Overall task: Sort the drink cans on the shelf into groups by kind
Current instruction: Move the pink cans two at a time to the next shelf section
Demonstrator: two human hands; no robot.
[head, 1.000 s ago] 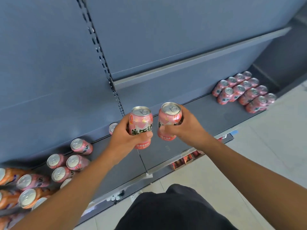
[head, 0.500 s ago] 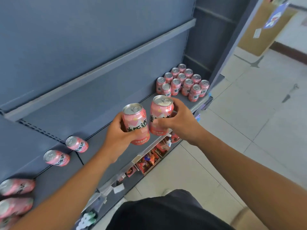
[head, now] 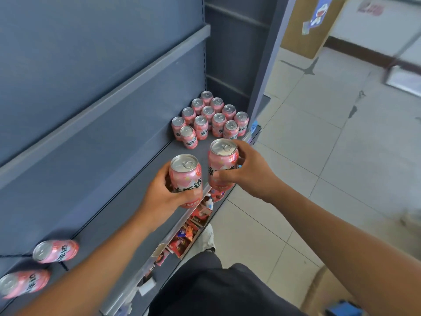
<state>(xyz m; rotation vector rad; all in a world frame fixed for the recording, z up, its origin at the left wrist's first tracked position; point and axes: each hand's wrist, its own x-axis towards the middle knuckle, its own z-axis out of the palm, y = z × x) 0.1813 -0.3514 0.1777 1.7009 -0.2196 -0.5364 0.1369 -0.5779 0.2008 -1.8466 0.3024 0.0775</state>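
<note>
Both hands had come nearer to the group of pink cans than a moment before, and that group now looked bigger in the view. The fingers of the left hand were curled tight round the left can, with the thumb across its front. The right hand held the right can the same way, its thumb lying over the black letters.

Both held cans were pink and upright, with their silver tops up. They were side by side with a small gap between them. They were in the air on the near side of the group, and the right can was the closer one to it.

The group stood upright in rows, can touching can, at the far end of the grey shelf. Two more pink cans were on the same shelf, well apart from the group on its near side, at the low left edge of the view. They looked blurry.

Below the group's shelf was a lower shelf with bright little packs. To the right of the group was a floor of pale tiles. A brown box stood well beyond the group. On the near side of the group were the person's dark trousers and one shoe.
</note>
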